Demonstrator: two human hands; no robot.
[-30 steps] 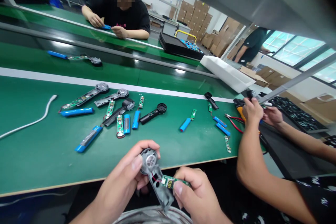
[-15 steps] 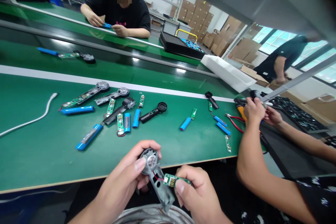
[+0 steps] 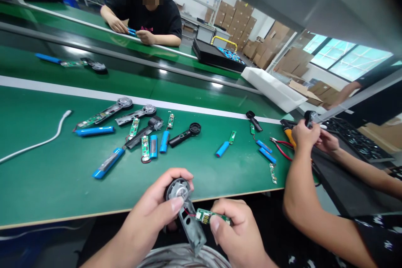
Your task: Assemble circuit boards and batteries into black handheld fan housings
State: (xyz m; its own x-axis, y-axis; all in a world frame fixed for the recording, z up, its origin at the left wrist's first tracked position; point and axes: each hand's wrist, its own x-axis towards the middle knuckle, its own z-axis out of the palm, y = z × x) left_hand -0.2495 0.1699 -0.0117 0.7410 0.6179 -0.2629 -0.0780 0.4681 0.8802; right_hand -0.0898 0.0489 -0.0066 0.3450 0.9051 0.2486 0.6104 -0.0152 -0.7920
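My left hand (image 3: pixel 163 209) is closed around the round head of a handheld fan housing (image 3: pixel 192 228), its thumb pressed on the round part. The grey half-shell handle points down and toward me, its inside showing. Between thumb and fingers, my right hand (image 3: pixel 240 228) pinches a small green circuit board (image 3: pixel 204 216) with a digit display. Thin red and dark wires run from the board into the housing. Both hands are just off the table's front edge. My right fingers cover the board's far end.
On the green table (image 3: pixel 56 184) lie several blue battery cells (image 3: pixel 108 163) wired to boards, more fan housings (image 3: pixel 185 135) and a white cable (image 3: pixel 56 134). At right, a co-worker's hands (image 3: pixel 306 134) hold a part near red-handled pliers (image 3: pixel 282 147). Opposite, another person (image 3: pixel 150 21) handles a blue piece.
My left thumb has shifted down and right across the fan head, and the housing has turned slightly. My right hand keeps its pinch on the board. The person by the windows has moved right.
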